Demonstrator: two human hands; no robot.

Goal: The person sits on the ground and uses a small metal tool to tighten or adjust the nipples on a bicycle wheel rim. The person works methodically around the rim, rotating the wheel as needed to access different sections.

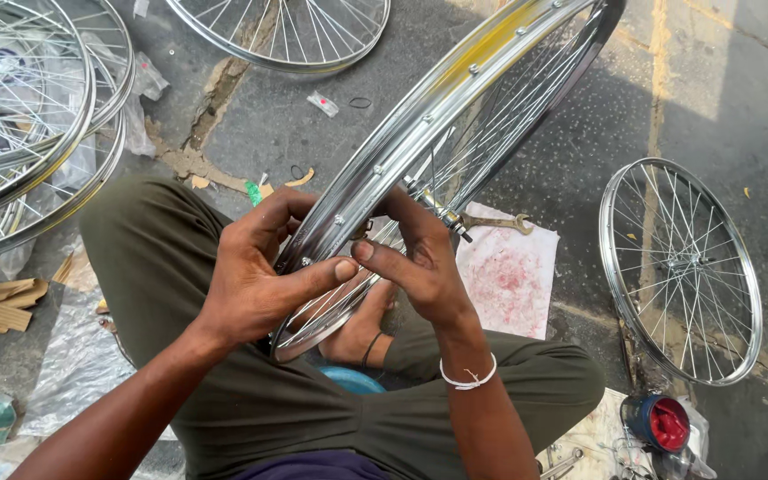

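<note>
A silver bicycle wheel rim (pixel 455 116) is held tilted across the seated person's lap, its lower edge between the knees. The left hand (pixel 255 276) is wrapped around the lower rim, thumb stretched over it; the right hand (pixel 415 262) is closed in a pinch at the spokes — what is pinched cannot be told. If the left grip loosens, the rim could roll off the lap onto the wrench (pixel 495 222) on the stained cloth (pixel 513 280). Thin spokes could be bent — or fingers nipped.
</note>
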